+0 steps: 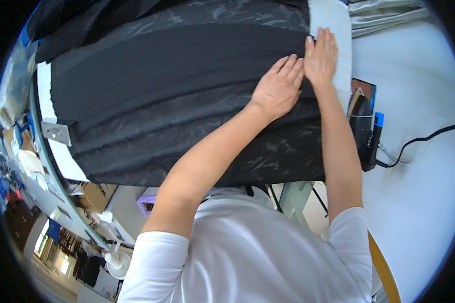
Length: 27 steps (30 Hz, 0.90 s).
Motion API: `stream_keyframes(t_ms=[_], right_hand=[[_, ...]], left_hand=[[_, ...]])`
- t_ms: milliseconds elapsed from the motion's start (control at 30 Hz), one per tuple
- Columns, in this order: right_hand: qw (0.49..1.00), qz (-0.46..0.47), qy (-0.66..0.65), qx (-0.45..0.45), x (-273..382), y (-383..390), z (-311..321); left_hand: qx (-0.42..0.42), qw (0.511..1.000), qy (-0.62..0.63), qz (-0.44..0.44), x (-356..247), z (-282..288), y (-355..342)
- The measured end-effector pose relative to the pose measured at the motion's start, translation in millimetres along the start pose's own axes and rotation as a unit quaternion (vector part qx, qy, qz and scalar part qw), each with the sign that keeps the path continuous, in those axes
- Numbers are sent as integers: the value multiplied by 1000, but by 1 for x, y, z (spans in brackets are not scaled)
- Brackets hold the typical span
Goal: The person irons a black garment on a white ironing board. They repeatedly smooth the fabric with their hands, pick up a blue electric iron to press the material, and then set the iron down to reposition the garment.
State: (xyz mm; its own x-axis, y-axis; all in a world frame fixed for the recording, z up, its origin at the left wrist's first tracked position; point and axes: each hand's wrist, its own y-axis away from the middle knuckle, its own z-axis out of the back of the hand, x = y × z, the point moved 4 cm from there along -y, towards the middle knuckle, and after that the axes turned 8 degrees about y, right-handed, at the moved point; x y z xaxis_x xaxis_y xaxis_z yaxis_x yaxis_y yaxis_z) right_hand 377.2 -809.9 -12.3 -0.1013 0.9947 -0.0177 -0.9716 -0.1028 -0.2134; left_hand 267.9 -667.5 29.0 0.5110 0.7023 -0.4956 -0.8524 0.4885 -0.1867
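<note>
A large black fabric (162, 96) with a faint pattern lies spread over a white padded table (333, 20). My left hand (278, 88) lies flat on the cloth near its right edge, fingers together. Beside it, my right hand (321, 55) presses flat on the fabric's edge where it meets the white padding. Neither hand grips anything.
A black iron (364, 123) with a blue part rests on the white surface to the right, its cord (419, 139) trailing right. A metal bracket (56, 132) sits at the table's left edge. Cluttered shelves lie at far left; a white spray bottle (117, 261) stands below.
</note>
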Motion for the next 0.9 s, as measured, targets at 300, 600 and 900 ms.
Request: stream_keyframes(t_ms=[300,600,900], right_hand=[[1000,-4,18,18,-1,1,-2],[1000,15,19,-4,-3,-1,-1],[1000,1,-14,3,1,1,2]], left_hand=[[-61,993,30,93,13,23,19],[-75,958,-105,257,77,68,82],[-73,954,-130,260,92,73,103]])
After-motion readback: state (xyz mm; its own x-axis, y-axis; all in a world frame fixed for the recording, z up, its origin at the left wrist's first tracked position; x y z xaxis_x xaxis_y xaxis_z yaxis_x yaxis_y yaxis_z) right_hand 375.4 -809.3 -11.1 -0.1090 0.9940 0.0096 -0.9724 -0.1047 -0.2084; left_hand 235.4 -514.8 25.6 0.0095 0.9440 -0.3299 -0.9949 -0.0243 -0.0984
